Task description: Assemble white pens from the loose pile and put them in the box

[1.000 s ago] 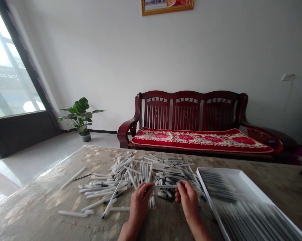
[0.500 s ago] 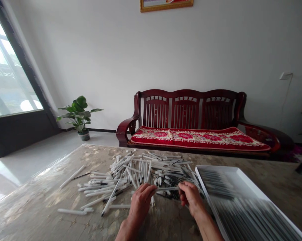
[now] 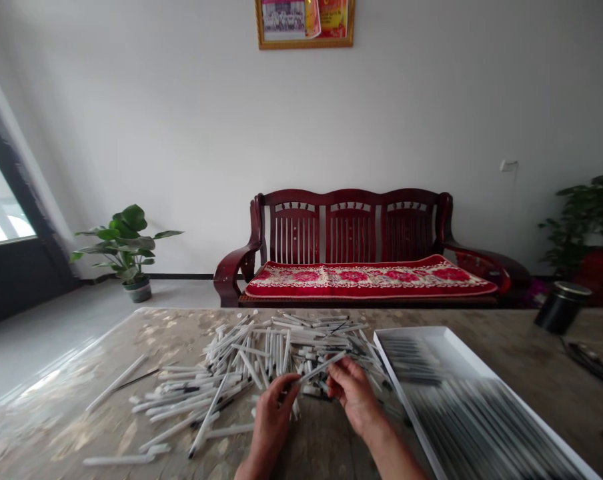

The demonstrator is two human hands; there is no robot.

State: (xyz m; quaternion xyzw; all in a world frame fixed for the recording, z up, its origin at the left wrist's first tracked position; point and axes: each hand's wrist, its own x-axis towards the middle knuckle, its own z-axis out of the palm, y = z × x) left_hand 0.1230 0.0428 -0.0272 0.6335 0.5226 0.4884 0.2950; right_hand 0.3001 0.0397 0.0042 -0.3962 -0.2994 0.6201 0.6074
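Observation:
A slim white pen [image 3: 323, 367] slants upward to the right between my two hands, above the near side of the pile. My left hand [image 3: 275, 412] pinches its lower left end between thumb and fingers. Near the upper right end, my right hand [image 3: 354, 395] has its fingers closed on the pen. Behind and left of the hands spreads a loose pile of white pens and pen parts [image 3: 194, 393], several with black ends. Right of my right hand lies a shallow white box [image 3: 474, 357] holding rows of greyish pens [image 3: 486, 420].
The patterned tabletop [image 3: 46, 427] carries everything. A black cylindrical container [image 3: 563, 308] and dark cables [image 3: 594, 363] sit at the far right. Beyond the table are a red wooden bench [image 3: 351, 227] and a potted plant [image 3: 131, 247].
The pen has tilted from nearly level to rising at its right end. The view has shifted right and up, bringing the black container and more of the wall frame into sight.

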